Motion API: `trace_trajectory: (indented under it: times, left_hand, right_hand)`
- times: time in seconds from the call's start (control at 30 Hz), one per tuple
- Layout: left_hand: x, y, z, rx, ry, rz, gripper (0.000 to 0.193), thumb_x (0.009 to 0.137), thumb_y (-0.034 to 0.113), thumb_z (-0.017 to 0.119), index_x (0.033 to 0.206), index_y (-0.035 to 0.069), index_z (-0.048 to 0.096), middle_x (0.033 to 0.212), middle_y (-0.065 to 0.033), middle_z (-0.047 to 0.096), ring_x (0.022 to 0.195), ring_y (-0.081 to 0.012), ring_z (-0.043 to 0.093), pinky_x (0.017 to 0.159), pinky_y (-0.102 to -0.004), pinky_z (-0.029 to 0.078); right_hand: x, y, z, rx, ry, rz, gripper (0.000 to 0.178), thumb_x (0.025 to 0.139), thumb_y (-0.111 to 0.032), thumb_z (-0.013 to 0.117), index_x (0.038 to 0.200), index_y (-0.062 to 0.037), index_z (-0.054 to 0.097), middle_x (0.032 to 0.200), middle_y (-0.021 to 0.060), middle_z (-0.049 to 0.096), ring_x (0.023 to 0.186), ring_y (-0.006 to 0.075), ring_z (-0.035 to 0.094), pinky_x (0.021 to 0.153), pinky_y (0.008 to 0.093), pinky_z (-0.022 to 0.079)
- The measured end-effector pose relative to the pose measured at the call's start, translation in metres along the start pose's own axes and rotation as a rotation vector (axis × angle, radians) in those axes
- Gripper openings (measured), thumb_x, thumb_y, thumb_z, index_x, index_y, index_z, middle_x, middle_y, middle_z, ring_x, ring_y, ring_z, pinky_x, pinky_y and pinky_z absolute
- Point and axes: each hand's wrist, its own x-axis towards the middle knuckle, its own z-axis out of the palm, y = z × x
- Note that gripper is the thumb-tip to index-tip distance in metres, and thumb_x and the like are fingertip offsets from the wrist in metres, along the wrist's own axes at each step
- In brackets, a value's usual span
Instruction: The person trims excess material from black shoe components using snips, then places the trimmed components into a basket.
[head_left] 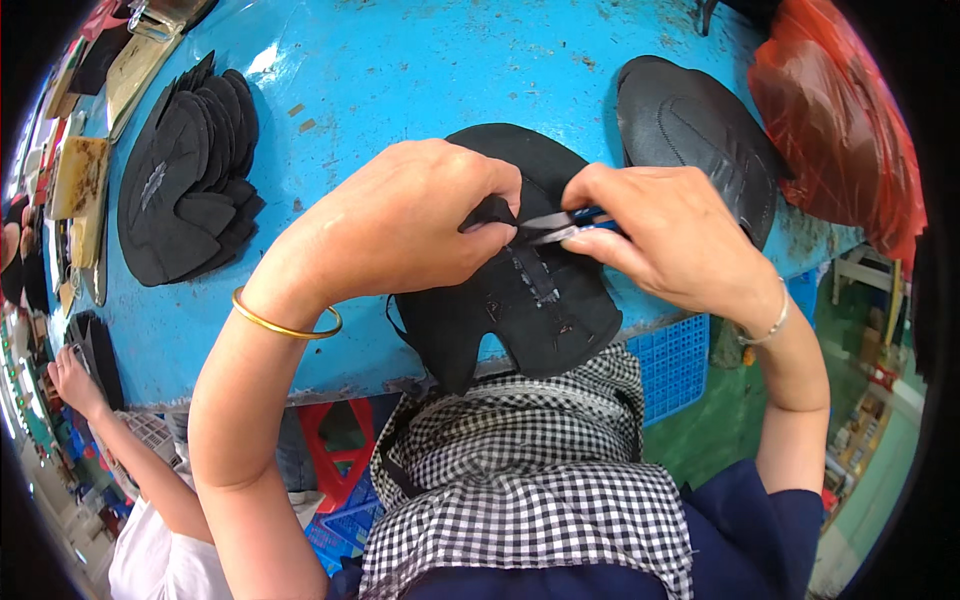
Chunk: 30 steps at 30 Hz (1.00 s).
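A black stitched shoe upper (560, 310) lies in front of me at the table's near edge, its notched end toward my lap. My left hand (420, 215) pinches a folded bit of black material at the middle of this piece, between thumb and forefinger. In my right hand (670, 235) is a pair of thread snips (575, 222) with dark blue handles. Their two blades are apart, and the tips reach the black material beside my left fingertips. Whether a thread lies between the blades is too small to tell.
On the blue table (420, 60), a fanned stack of black uppers (190, 180) lies left. Smooth black pieces (690, 130) and a red plastic bag (840, 130) lie right. A co-worker's hand (75, 380) is at far left. Below stand a blue crate (665, 370) and red stool (335, 450).
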Motion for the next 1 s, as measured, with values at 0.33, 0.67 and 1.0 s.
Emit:
trace_trajectory:
  times: [0.33,0.67,1.0]
  left_hand:
    - [-0.025,-0.008,-0.005,-0.669,0.122,-0.211,0.013,0.093,0.016,0.069,0.097,0.004,0.066,0.069,0.0052,0.052,0.060,-0.0056,0.048,0.053,-0.0256,0.036]
    - [-0.062,0.009,-0.045,-0.571,0.615,-0.161,0.020,0.098,0.018,0.065,0.109,0.002,0.070,0.074,0.0010,0.061,0.052,0.0001,0.040,0.046,-0.0156,0.028]
    - [-0.028,0.028,-0.017,-0.427,0.077,-0.174,0.007,0.081,0.005,0.078,0.084,0.001,0.073,0.073,-0.0017,0.070,0.068,-0.0058,0.063,0.064,-0.0221,0.051]
  right_hand:
    - [-0.007,-0.018,0.003,0.015,0.113,-0.068,0.021,0.082,-0.021,0.074,0.092,-0.0075,0.061,0.084,0.0051,0.067,0.067,0.0230,0.065,0.058,0.0352,0.050]
    - [-0.015,-0.048,0.045,-0.251,0.245,-0.151,0.018,0.077,-0.016,0.067,0.089,-0.0084,0.057,0.097,0.0081,0.067,0.057,0.0135,0.059,0.048,0.0277,0.049]
    - [-0.090,0.046,-0.045,0.800,1.035,0.582,0.037,0.105,-0.018,0.055,0.137,0.0010,0.054,0.120,0.0062,0.066,0.092,0.0045,0.064,0.070,0.0181,0.050]
